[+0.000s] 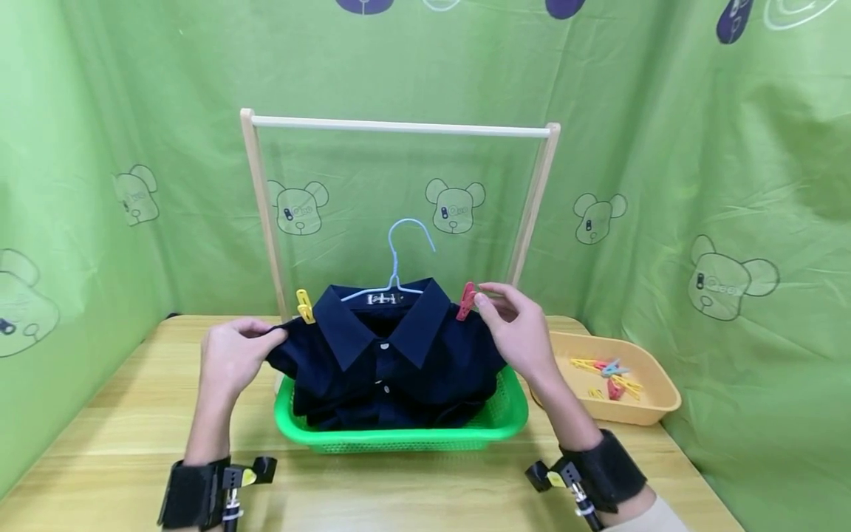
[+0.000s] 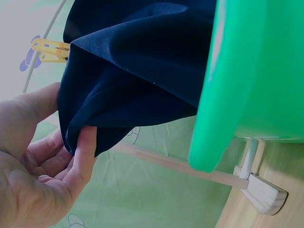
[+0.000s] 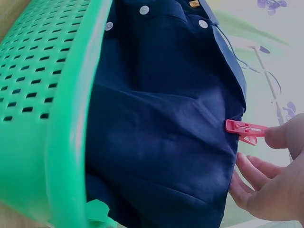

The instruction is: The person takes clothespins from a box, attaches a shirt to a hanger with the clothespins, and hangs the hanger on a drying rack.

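A dark navy shirt (image 1: 425, 355) hangs on a light blue wire hanger (image 1: 395, 258), its lower part bunched in a green basket (image 1: 399, 440). With thumb and fingers, my left hand (image 1: 229, 355) pinches the shirt's sleeve edge at the left. A yellow clothespin (image 1: 305, 307) clips the left shoulder beside the collar. On the right shoulder a red clothespin (image 1: 467, 301) is clipped. My right hand (image 1: 521, 332) touches its upper end with the thumb; in the right wrist view the other fingers (image 3: 254, 171) are spread apart below, close to the shirt's edge.
Behind the basket stands a wooden rack with a white crossbar (image 1: 399, 127). A tan tray (image 1: 638, 355) at the right holds several clothespins (image 1: 613, 369). Green curtains surround the wooden table (image 1: 372, 491).
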`<state>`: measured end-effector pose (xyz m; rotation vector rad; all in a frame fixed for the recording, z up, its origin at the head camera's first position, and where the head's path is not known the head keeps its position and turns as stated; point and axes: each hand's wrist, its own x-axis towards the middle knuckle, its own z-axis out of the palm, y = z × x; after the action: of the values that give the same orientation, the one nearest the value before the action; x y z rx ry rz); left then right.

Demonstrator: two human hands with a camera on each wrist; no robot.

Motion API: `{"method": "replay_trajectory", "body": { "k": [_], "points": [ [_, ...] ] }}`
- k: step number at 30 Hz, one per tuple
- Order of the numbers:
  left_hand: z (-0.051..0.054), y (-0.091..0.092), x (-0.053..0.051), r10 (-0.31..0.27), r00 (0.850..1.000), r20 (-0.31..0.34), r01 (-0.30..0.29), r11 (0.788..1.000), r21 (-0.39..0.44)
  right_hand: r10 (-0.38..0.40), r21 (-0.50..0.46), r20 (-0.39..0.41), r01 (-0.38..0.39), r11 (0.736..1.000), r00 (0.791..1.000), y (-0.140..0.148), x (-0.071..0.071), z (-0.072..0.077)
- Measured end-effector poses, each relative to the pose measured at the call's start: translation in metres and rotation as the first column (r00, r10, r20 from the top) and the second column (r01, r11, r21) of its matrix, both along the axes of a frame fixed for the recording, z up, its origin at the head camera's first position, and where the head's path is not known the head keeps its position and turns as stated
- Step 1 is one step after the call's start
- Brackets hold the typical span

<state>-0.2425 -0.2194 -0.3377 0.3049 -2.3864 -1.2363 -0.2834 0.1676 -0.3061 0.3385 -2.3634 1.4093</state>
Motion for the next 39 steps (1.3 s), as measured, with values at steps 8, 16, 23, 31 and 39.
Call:
{"method": "replay_trajectory", "body": {
  "k": [8, 16, 23, 31, 39],
  "points": [
    [0.002, -0.003, 0.001, 0.001, 1.0, -0.001, -0.001, 1.0, 0.01, -0.114, -0.047, -0.052, 0.112, 0.993, 0.992, 0.006, 0.004, -0.01],
    [0.003, -0.006, 0.001, -0.004, 1.0, 0.002, 0.004, 1.0, 0.01, -0.23, 0.111, -0.082, 0.238, 0.965, 0.97, 0.017, 0.003, -0.022],
    [0.003, -0.006, 0.002, -0.003, 1.0, 0.012, 0.003, 1.0, 0.013, -0.211, 0.258, -0.057, 0.218, 0.941, 0.976, 0.023, 0.005, -0.022],
    [0.001, -0.006, 0.001, 0.006, 1.0, 0.022, -0.006, 1.0, 0.012, -0.145, 0.299, 0.024, 0.131, 0.945, 0.989, 0.031, 0.004, -0.025],
    [0.002, -0.008, 0.0, -0.008, 1.0, 0.03, 0.008, 1.0, 0.008, -0.132, 0.236, 0.047, 0.118, 0.965, 0.99, 0.034, 0.004, -0.023]
  ]
}}
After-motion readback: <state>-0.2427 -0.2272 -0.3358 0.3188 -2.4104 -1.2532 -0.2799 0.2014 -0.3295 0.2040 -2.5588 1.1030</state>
